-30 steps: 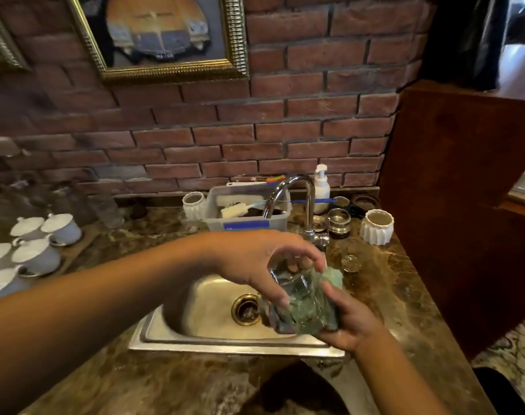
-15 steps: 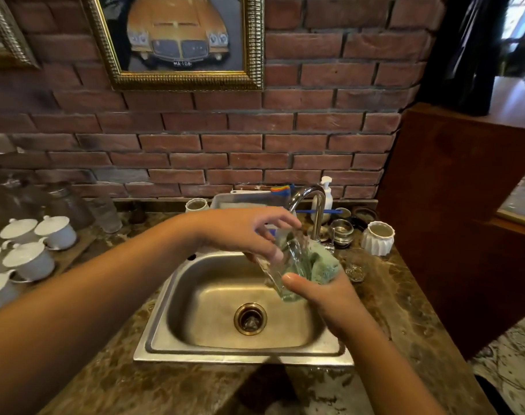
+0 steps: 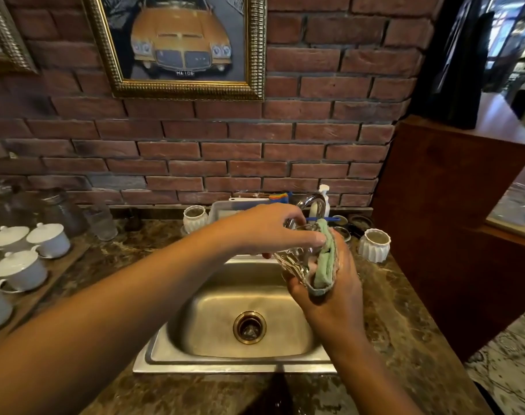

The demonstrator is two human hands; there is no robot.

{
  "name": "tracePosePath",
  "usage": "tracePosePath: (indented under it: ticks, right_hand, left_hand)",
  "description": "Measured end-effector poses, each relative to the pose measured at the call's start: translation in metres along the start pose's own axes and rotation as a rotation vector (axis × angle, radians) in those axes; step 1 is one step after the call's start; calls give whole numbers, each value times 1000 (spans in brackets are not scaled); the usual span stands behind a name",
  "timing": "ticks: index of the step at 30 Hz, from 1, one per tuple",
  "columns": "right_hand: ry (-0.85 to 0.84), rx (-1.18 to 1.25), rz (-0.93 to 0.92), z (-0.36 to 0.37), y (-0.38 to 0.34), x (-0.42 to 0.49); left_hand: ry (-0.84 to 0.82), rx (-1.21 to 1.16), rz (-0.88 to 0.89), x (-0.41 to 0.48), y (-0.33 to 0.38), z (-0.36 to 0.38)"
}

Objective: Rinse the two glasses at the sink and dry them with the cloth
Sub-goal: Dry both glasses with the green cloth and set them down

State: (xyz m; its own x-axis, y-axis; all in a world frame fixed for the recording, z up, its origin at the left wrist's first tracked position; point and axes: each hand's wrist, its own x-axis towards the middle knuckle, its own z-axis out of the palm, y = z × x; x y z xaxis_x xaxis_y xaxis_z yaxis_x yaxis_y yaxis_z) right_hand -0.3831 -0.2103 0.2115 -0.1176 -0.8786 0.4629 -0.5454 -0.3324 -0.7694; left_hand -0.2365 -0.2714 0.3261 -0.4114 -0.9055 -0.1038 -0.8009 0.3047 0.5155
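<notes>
A clear glass [image 3: 295, 259] is held tilted over the right side of the steel sink [image 3: 219, 359]. My left hand [image 3: 264, 229] grips its rim from above. My right hand [image 3: 333, 283] cups the glass from the right and below, pressing a folded green cloth [image 3: 325, 262] against its side. A second clear glass [image 3: 101, 220] stands on the counter at the back left, beside dark jars. The curved tap [image 3: 310, 202] rises just behind my hands, with no water visible.
White lidded cups [image 3: 21, 253] crowd a wooden tray on the left. Behind the sink are a grey plastic tub [image 3: 225, 206], a soap pump [image 3: 324, 190] and two white ribbed pots [image 3: 374, 245]. A wooden partition [image 3: 453, 220] bounds the marble counter on the right.
My hands and the glass have lifted from low over the sink to near the tap. The cloth has slid from around the glass to its right side. The view tilted upward.
</notes>
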Motion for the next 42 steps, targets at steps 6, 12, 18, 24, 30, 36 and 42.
tracePosePath:
  ticks: [6, 12, 18, 24, 30, 36, 42]
  right_hand:
    - [-87, 256, 15, -6, -2, 3]
    - [-379, 777, 225, -22, 1, 14]
    - [-568, 1499, 626, -17, 10, 7]
    - [-718, 1655, 586, -10, 12, -3]
    - [-759, 1445, 607, -9, 12, 0]
    - [-355, 764, 285, -24, -5, 17]
    - [-199, 100, -52, -28, -2, 16]
  left_hand:
    - [95, 75, 96, 1, -3, 9]
    - [50, -34, 276, -5, -12, 5]
    - [1, -36, 457, -12, -2, 1]
    - [69, 73, 649, -21, 6, 4]
    - [9, 55, 535, -16, -11, 3]
    - [131, 91, 333, -6, -16, 4]
    - [196, 13, 163, 2, -11, 24]
